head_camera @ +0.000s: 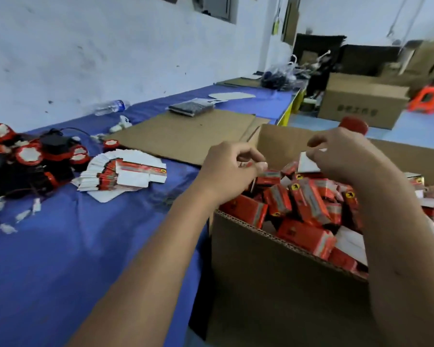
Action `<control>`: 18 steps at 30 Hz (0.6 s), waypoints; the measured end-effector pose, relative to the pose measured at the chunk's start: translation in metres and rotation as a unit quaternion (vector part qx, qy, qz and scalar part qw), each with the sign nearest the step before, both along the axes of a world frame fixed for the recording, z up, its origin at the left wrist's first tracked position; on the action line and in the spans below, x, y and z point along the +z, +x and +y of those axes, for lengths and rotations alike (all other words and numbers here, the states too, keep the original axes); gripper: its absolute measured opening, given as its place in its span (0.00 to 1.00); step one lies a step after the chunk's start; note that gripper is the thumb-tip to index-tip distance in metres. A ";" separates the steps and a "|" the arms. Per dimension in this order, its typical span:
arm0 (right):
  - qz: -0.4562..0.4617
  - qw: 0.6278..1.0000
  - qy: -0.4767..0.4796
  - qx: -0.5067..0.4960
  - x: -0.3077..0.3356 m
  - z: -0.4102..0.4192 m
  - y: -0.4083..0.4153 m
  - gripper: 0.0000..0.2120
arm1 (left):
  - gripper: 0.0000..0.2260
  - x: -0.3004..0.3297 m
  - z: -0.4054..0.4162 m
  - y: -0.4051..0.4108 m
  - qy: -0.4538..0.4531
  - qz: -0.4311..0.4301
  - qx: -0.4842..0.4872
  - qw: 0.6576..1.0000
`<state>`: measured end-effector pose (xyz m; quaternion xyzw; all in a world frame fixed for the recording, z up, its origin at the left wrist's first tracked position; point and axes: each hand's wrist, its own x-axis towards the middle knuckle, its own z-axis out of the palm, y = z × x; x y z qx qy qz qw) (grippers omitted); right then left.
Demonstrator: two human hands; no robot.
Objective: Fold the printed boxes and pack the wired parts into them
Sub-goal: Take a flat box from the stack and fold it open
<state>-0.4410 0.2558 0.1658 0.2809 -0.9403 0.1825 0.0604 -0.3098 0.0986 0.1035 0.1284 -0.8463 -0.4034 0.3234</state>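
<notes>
- Hands first: your left hand (232,166) hovers over the large cardboard carton (273,266), fingers curled, thumb and forefinger pinched; whether anything sits between them is too blurred to tell.
- Your right hand (346,154) is curled round a small box with a white flap (307,164), held above the carton's far side.
- Folded red printed boxes (308,204) fill that carton in a loose heap, up to its rim.
- Flat unfolded box blanks (123,174) lie fanned on the blue tabletop (60,246), left of the carton.
- Red and black wired parts (25,159) are piled at the tabletop's left edge, white connectors trailing toward you.
- A brown cardboard sheet (186,134) lies beyond the blanks; a plastic bottle (110,106) lies by the wall.
</notes>
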 end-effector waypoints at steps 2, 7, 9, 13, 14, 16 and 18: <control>0.036 0.999 -0.026 0.009 0.002 -0.015 0.012 0.12 | 0.03 -0.008 -0.011 0.008 0.009 0.027 0.028 0.999; 0.044 0.968 -0.185 0.167 -0.016 -0.097 0.091 0.06 | 0.05 -0.055 -0.057 0.048 0.078 0.051 0.199 0.975; -0.026 0.949 -0.211 0.232 -0.039 -0.144 0.124 0.05 | 0.10 -0.082 -0.077 0.065 0.130 0.018 0.276 0.952; -0.172 0.950 -0.128 0.228 -0.110 -0.250 0.152 0.10 | 0.08 -0.120 -0.113 0.097 0.204 -0.007 0.387 0.899; -0.165 0.957 -0.098 0.218 -0.126 -0.272 0.151 0.14 | 0.09 -0.126 -0.119 0.102 0.211 -0.004 0.403 0.890; -0.103 0.969 -0.035 0.221 -0.148 -0.308 0.146 0.26 | 0.13 -0.134 -0.133 0.108 0.217 0.003 0.432 0.876; -0.059 0.964 0.009 0.258 -0.162 -0.337 0.138 0.40 | 0.13 -0.138 -0.146 0.112 0.225 0.013 0.450 0.864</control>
